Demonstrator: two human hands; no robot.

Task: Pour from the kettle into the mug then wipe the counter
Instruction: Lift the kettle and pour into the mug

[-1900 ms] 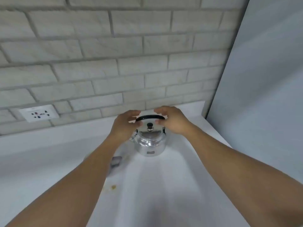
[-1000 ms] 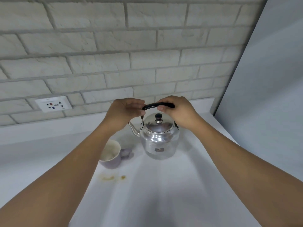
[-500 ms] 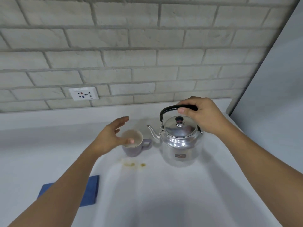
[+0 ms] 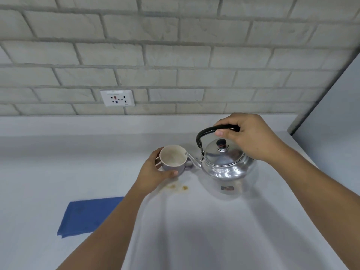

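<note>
A shiny steel kettle (image 4: 227,168) with a black handle hangs just above the white counter (image 4: 194,230), tilted left. My right hand (image 4: 249,139) is closed around its handle. The spout tip reaches the rim of a grey mug (image 4: 172,158) with a pale inside. My left hand (image 4: 153,172) wraps the mug's left side and holds it on the counter. No stream shows at the spout. Small brown stains (image 4: 178,188) lie on the counter just in front of the mug. A folded blue cloth (image 4: 87,215) lies flat at the left, partly behind my left forearm.
A grey brick wall runs along the back with a white power socket (image 4: 117,98). A plain grey panel (image 4: 335,114) closes off the right side next to the kettle. The counter stretches left and toward me.
My left hand left the kettle handle and closed on the mug. My right hand lifted the kettle and tipped its spout to the mug's rim. The view shifted, showing the blue cloth.
</note>
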